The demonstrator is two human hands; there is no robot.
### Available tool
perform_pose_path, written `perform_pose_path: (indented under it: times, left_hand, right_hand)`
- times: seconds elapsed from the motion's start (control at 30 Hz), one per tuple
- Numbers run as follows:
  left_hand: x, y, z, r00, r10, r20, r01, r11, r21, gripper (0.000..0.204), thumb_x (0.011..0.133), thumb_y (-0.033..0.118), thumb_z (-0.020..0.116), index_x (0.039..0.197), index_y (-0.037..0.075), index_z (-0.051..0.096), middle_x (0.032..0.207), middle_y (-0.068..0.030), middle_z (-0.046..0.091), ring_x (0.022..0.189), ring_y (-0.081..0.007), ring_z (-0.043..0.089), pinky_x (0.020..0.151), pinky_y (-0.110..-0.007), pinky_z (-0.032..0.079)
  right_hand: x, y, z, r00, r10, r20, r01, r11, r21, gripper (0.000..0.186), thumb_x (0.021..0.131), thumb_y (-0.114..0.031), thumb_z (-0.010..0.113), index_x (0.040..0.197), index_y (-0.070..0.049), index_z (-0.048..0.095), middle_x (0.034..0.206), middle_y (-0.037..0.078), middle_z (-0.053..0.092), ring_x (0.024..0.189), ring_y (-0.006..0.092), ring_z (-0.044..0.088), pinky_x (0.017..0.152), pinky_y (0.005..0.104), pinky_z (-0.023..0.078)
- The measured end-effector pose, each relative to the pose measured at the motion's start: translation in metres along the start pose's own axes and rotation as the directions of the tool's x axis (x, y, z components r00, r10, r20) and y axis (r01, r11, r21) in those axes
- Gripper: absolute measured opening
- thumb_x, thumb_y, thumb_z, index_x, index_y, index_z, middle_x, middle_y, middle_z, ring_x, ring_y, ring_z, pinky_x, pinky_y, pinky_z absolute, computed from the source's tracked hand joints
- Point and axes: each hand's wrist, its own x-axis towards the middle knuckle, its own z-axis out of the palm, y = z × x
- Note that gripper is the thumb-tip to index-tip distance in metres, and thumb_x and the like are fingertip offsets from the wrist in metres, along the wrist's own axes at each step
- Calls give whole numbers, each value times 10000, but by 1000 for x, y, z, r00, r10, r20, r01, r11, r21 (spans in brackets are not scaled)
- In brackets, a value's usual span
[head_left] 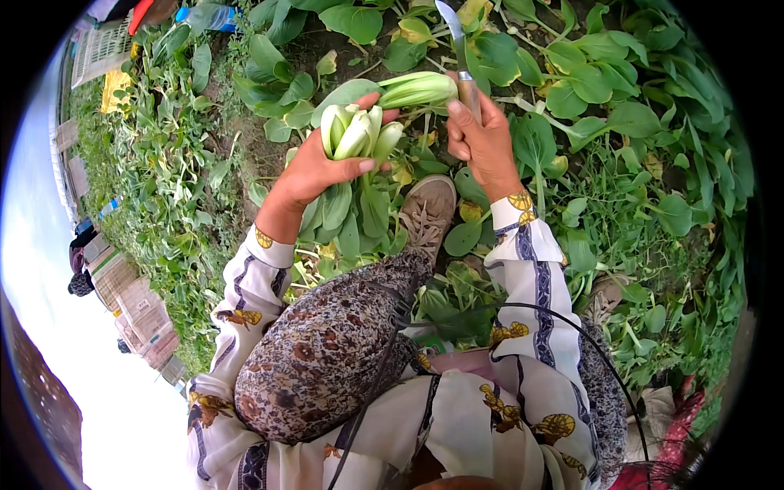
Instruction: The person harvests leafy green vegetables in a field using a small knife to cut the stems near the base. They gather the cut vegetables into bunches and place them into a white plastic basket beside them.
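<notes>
- Left hand [313, 170], between 10 and 11 o'clock: fingers curled around a bunch of leafy greens [354, 137], pale stem ends toward 12 o'clock, leaves toward 6. A firm but gentle hold, with the stem ends kept level, should gather the bunch without bruising it.
- Single head of greens [415, 88], near 12 o'clock: stem base at the right hand, leaf end beside the left fingers. It is probably best laid in base to base with the others.
- Right hand [483, 149], between 1 and 2 o'clock: fingers closed on the wooden handle of a knife [461, 51] and apparently steadying the single head's base; the exact pinch is hidden. The blade points roughly to 12 o'clock, a sensible angle for sparing the left fingers.
- Sky [45, 212], 9 o'clock: bright, indicating an outdoor plot.
- Stacked crates [139, 314], between 8 and 9 o'clock; a blue-capped bottle [211, 18], near 11.
- Shoe [429, 211], just off centre toward 1 o'clock: planted among leaves, some yellowed, on brown soil [245, 167].
- Growing greens [625, 102], 2 o'clock: dense and broad-leaved.
</notes>
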Motion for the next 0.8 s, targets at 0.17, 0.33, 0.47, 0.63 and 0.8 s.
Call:
perform_pose_path:
  times: [0.17,0.33,0.47,0.63,0.8]
  left_hand:
    - [4,-2,38,990,-93,103,100,993,-58,857,686,315,677,1368,-17,278,1277,-190,475,888,-227,610,804,-324,496]
    - [16,-7,64,964,-163,211,166,986,7,841,698,353,667,1360,-11,300,1210,-199,531,796,-203,626,744,-304,512]
    - [15,2,74,937,-163,309,156,987,47,842,709,375,658,1365,-8,295,1175,-222,545,788,-189,620,734,-286,509]
    - [17,18,57,999,-29,14,27,995,97,653,789,276,639,1316,-1,370,1166,-190,554,897,-194,606,786,-312,506]
    - [27,-33,94,973,-232,2,231,971,-65,530,807,298,678,1195,-3,479,1064,-107,584,967,-189,580,821,-320,484]
  right_hand:
    - [-34,-28,0,992,-83,-98,62,979,-194,270,807,-205,695,955,-25,559,660,-42,475,459,33,389,388,197,296]
    - [-62,-40,-26,972,-153,-179,104,960,-258,321,789,-248,715,972,-30,566,673,-49,494,457,29,393,402,193,293]
    - [-79,-51,-42,946,-198,-256,121,950,-287,307,785,-231,717,951,-20,569,637,-41,478,456,30,392,407,197,286]
    - [-112,-101,-63,962,63,-267,-121,971,-208,210,814,-203,670,812,-38,539,611,-24,487,410,18,358,367,181,253]
    - [-104,-51,-41,979,192,-70,-202,955,-218,241,825,-238,666,826,-34,536,615,-22,511,430,34,441,373,191,327]
